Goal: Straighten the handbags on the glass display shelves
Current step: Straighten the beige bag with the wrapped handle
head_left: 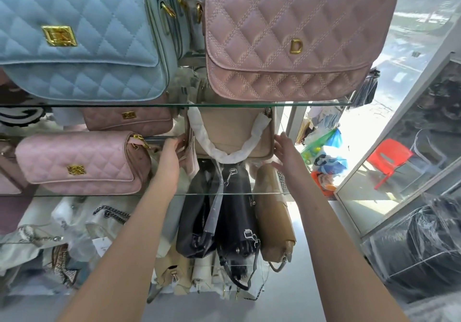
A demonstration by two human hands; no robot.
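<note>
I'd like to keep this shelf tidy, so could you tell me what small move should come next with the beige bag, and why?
Probably close both hands on the beige bag and square it up. The left hand touches its left edge, the right hand is open at its right side, and the bag looks slightly tilted.

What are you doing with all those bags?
A person is tidying handbags on glass shelves. Both hands are on the beige bag with the white-wrapped handle, on the middle shelf: the left hand at its left side, the right hand open against its right side. A blue quilted bag and a dusty-pink quilted bag sit on the shelf above. A light-pink quilted bag sits to the left of the hands. Dark bags lie below.
</note>
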